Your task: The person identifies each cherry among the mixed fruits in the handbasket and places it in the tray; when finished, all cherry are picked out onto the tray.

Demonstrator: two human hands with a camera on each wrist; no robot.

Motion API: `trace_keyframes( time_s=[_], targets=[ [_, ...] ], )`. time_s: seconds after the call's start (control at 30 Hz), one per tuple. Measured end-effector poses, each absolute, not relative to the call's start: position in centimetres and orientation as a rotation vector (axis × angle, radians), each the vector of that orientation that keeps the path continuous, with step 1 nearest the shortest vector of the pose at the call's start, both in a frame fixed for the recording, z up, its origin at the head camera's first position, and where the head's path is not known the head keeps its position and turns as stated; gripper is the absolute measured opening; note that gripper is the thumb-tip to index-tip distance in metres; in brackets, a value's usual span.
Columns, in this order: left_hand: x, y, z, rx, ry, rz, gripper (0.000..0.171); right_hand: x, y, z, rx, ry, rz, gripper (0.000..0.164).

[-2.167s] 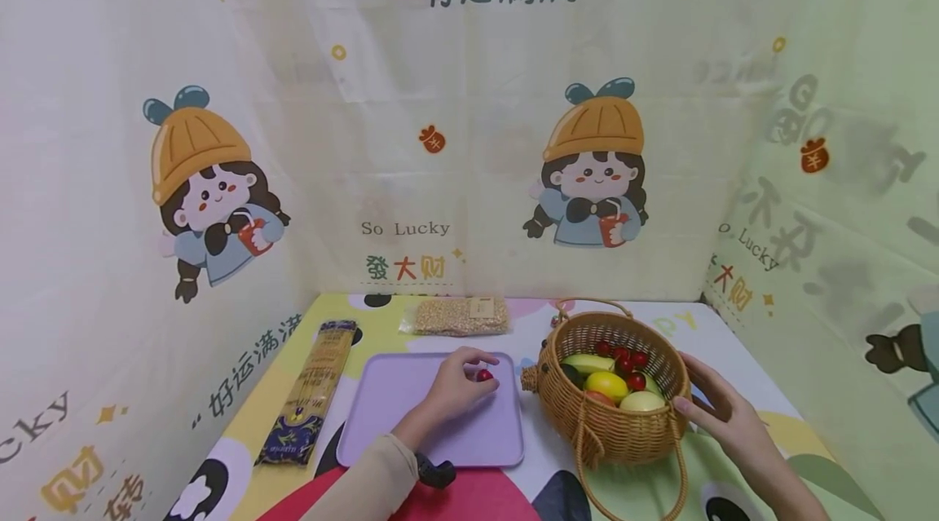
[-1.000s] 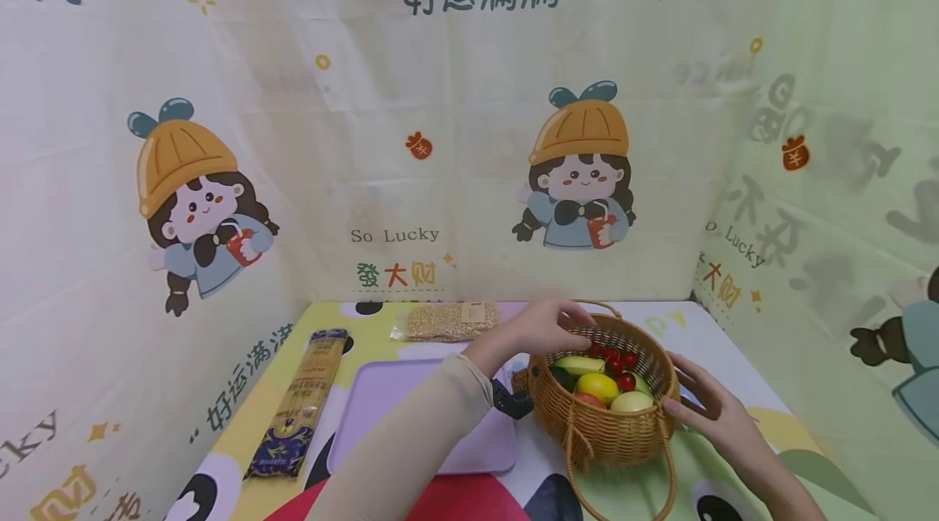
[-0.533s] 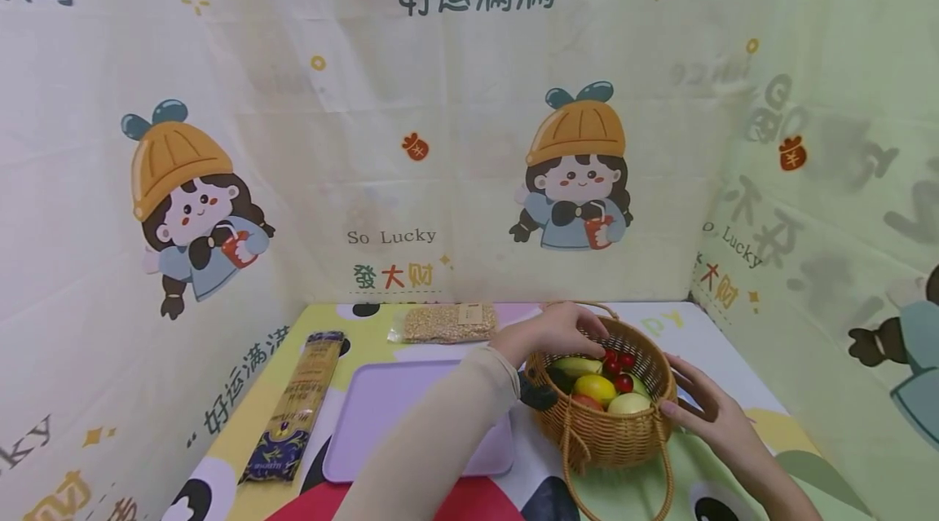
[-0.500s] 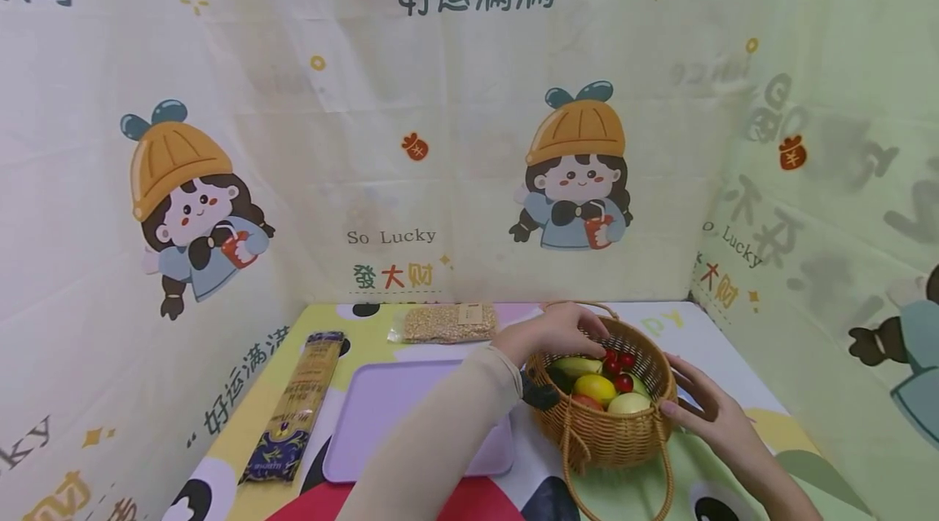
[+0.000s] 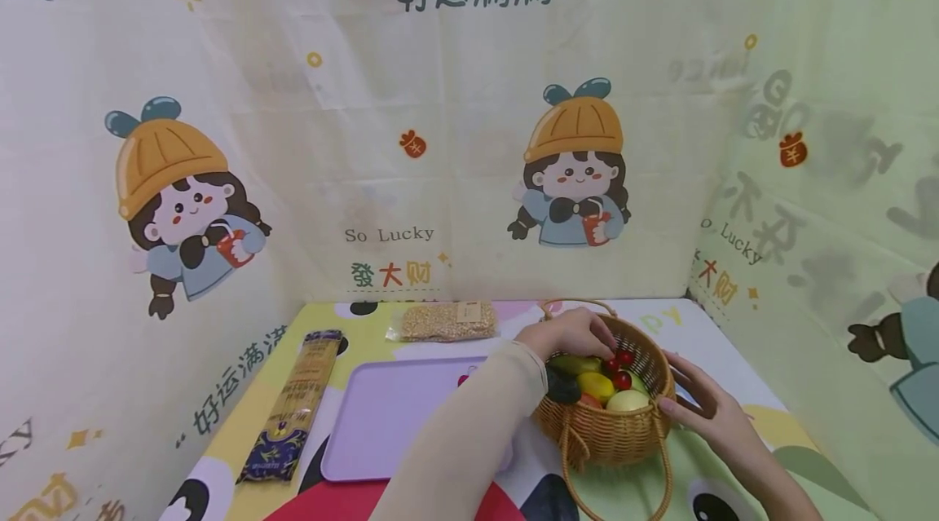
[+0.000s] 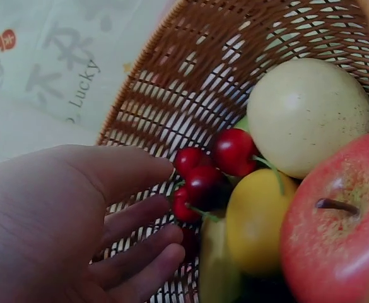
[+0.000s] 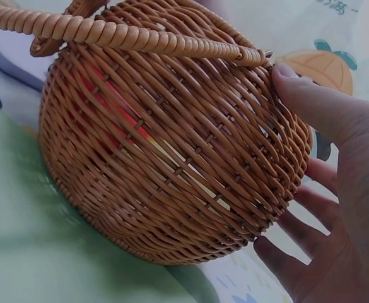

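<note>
A round wicker basket [image 5: 612,431] holds fruit: red cherries [image 6: 206,183], a yellow lemon-like fruit [image 6: 260,221], a red apple [image 6: 342,221], a pale round fruit [image 6: 310,117] and a long green one. My left hand [image 5: 570,333] reaches over the rim into it. Its thumb and fingers stand apart beside the cherries, fingertips touching or very near them. On the basket's right side rests my right hand [image 5: 707,403], thumb at the rim, fingers spread along the weave. A red cherry [image 5: 463,380] lies on the purple tray [image 5: 389,415], partly hidden by the left sleeve.
Left of the tray lies a long pack of spaghetti [image 5: 293,411]. A clear bag of pale grains [image 5: 443,321] sits at the back of the table. One basket handle [image 5: 663,480] hangs down in front. Printed cloth walls enclose the table.
My left hand released a cherry on the tray, then moved right into the basket, and now reaches lower among the cherries. My right hand has stayed on the basket's side.
</note>
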State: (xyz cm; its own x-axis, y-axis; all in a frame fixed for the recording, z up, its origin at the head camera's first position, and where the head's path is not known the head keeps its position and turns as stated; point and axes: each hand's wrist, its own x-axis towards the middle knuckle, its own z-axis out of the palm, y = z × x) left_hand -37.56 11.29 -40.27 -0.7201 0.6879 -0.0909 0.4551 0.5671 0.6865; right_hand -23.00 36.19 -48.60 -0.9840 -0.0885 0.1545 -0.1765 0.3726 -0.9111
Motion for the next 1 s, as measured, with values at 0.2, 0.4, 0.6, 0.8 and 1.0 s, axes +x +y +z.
trace_keyframes(
  time_s=[0.2,0.4,0.6,0.8,1.0],
  targets=[
    [-37.3,11.9,-40.9,0.885,2.523,0.836,0.019,-22.9,35.8,-48.8,0.245,-2.514,1.706,0.073],
    [-37.2,13.0,-40.6,0.864,2.512,0.777,0.021,-22.8,36.1,-49.0,0.234,-2.533,1.685,0.073],
    [-37.2,13.7,-40.5,0.855,2.481,0.766,0.020,-22.8,36.1,-48.8,0.193,-2.569,1.656,0.073],
    [-37.4,14.2,-40.8,0.854,2.463,0.684,0.016,-22.8,36.0,-48.9,0.254,-2.515,1.674,0.073],
    [-37.7,14.0,-40.8,0.786,2.487,0.617,0.013,-22.8,36.1,-48.8,0.219,-2.547,1.677,0.072]
  ],
)
